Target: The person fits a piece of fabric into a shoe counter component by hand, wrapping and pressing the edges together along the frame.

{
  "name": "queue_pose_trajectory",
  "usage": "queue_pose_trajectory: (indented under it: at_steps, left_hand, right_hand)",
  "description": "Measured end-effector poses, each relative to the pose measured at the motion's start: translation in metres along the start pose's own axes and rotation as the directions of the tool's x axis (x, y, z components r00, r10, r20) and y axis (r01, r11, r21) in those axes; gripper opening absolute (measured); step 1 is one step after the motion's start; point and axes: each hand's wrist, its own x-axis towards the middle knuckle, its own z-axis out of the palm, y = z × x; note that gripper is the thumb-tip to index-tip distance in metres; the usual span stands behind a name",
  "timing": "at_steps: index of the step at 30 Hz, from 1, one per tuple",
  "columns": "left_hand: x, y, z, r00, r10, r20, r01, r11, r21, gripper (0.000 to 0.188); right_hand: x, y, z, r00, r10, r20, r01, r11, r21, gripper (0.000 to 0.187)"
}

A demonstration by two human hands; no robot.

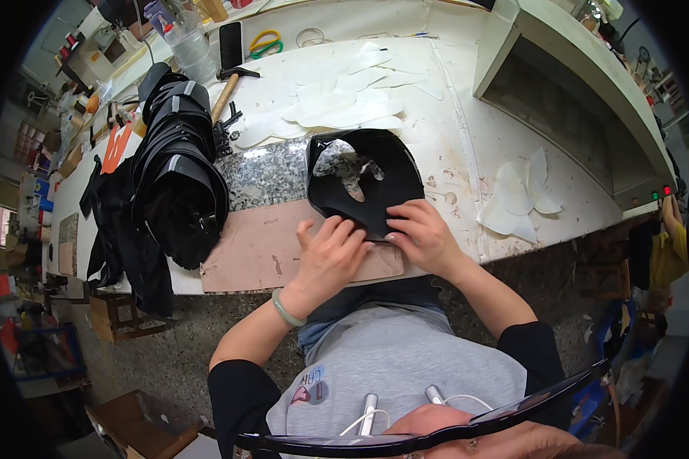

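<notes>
Curved black piece [394, 180] — irregularly holed (left hand [331, 249] and right hand [425, 236] holding it).

I wear a light grey top [413, 348] with short black sleeves [241, 398], and its chest carries a small print [308, 386] of blue lettering and a reddish shape. Around the wrist of my left hand [331, 249] sits a smooth, round, pale green bangle [289, 307]; my right hand [425, 236] is bare. Blue denim [311, 334] shows below the top's hem. Two slim silvery bars [369, 413] with thin white cords [467, 398] lie against my upper chest, beside glossy, dark-rimmed eyewear [543, 398] with a long curved edge.
</notes>
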Motion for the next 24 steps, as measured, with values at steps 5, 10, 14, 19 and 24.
queue_pose_trajectory:
  at_steps: [5, 10, 14, 19, 24]
  left_hand:
    - [-0.010, -0.020, -0.008, 0.996, -0.090, 0.002, 0.090, 0.996, -0.024, 0.018]
    - [-0.013, -0.010, -0.008, 0.991, -0.130, -0.043, 0.128, 0.990, -0.058, 0.015]
    - [-0.003, 0.012, -0.013, 0.986, -0.039, -0.162, 0.027, 0.997, -0.075, 0.018]
    - [0.027, 0.017, 0.002, 0.962, 0.264, -0.068, -0.272, 0.946, -0.175, 0.026]
    - [0.032, 0.010, 0.012, 0.995, 0.082, -0.055, -0.098, 0.901, -0.423, 0.026]
  right_hand:
    - [0.005, -0.016, 0.023, 0.999, -0.033, -0.038, 0.034, 0.999, 0.007, 0.014]
    - [0.016, 0.013, -0.003, 0.989, -0.019, 0.146, -0.022, 0.960, 0.279, 0.017]
    - [0.018, 0.014, -0.045, 0.992, -0.110, 0.056, 0.111, 0.994, -0.013, 0.031]
    - [-0.017, 0.013, -0.027, 0.505, 0.737, 0.449, -0.804, 0.213, 0.555, 0.053]
    - [-0.025, -0.003, -0.007, 0.690, 0.622, 0.369, -0.534, 0.095, 0.840, 0.047]
